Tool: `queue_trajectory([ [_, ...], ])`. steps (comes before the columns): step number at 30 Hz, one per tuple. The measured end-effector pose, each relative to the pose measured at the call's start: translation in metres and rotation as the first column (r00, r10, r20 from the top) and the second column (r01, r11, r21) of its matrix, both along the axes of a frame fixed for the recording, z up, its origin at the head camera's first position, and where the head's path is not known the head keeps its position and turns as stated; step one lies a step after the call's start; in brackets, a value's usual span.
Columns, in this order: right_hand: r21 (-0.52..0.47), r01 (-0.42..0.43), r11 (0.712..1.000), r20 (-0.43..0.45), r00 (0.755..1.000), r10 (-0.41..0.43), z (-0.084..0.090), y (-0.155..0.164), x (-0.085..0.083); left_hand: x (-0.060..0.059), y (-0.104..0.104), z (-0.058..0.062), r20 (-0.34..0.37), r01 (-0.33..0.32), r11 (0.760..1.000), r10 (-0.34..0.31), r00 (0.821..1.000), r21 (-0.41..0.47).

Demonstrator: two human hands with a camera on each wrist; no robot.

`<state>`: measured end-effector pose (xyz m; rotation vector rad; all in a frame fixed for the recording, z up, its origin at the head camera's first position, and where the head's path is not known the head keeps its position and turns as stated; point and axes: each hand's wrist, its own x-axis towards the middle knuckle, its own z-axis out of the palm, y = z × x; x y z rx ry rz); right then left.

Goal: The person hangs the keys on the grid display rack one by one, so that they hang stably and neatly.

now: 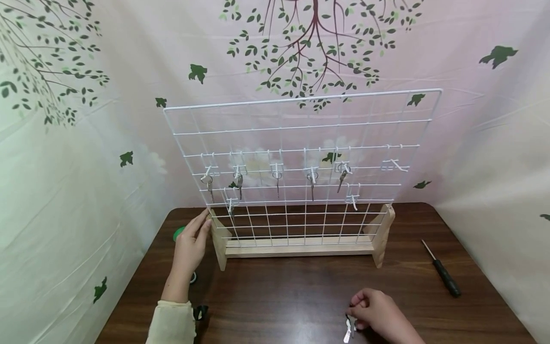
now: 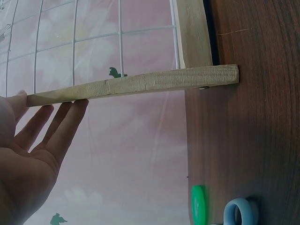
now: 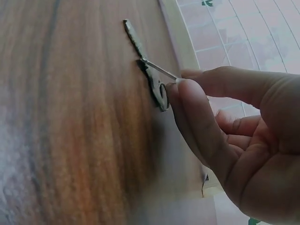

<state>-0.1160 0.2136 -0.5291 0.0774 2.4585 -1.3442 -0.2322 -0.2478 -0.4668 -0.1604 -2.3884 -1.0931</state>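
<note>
A white wire grid rack (image 1: pixel 301 224) stands upright on a wooden base, with several hooks and keys hanging on it. My left hand (image 1: pixel 190 243) is at the rack's left wooden side post (image 2: pixel 140 83), thumb on one face and fingertips on the other. Low over the table at the front right, my right hand (image 1: pixel 378 313) pinches a thin metal key ring (image 3: pixel 161 70) between thumb and forefinger. Silver keys (image 3: pixel 133 40) dangle from that ring. On the grid, a bare hook (image 1: pixel 353 201) sits at the lower right and another hook (image 1: pixel 397 165) at the upper right.
A screwdriver (image 1: pixel 444 277) with a black handle lies on the table's right side. Left of the rack are a green round object (image 2: pixel 198 205) and a light blue ring (image 2: pixel 238 211). A small black object (image 1: pixel 200 313) lies by the left sleeve. Patterned cloth (image 1: pixel 485 143) surrounds the table.
</note>
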Motion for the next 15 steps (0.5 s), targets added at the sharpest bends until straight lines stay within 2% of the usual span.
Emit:
queue_trajectory([
  [4, -0.078, -0.046, 0.996, 0.003, 0.999, 0.046, 0.001, 0.004, 0.000, 0.000, 0.000, 0.000, 0.004, 0.003, 1.000, -0.003, 1.000, 0.005],
  [7, -0.165, -0.090, 0.982, 0.004, 0.996, 0.092, 0.001, 0.008, -0.001, 0.000, 0.000, -0.001, 0.006, 0.006, 1.000, -0.006, 1.000, 0.007],
  [11, -0.294, -0.158, 0.943, -0.022, 0.987, 0.159, 0.002, 0.011, 0.000, 0.000, -0.001, -0.002, 0.011, 0.005, 1.000, -0.005, 1.000, 0.003],
  [15, -0.368, -0.253, 0.895, -0.122, 0.967, 0.223, 0.007, 0.012, 0.000, -0.001, -0.001, -0.003, 0.004, 0.009, 1.000, -0.009, 1.000, 0.000],
])
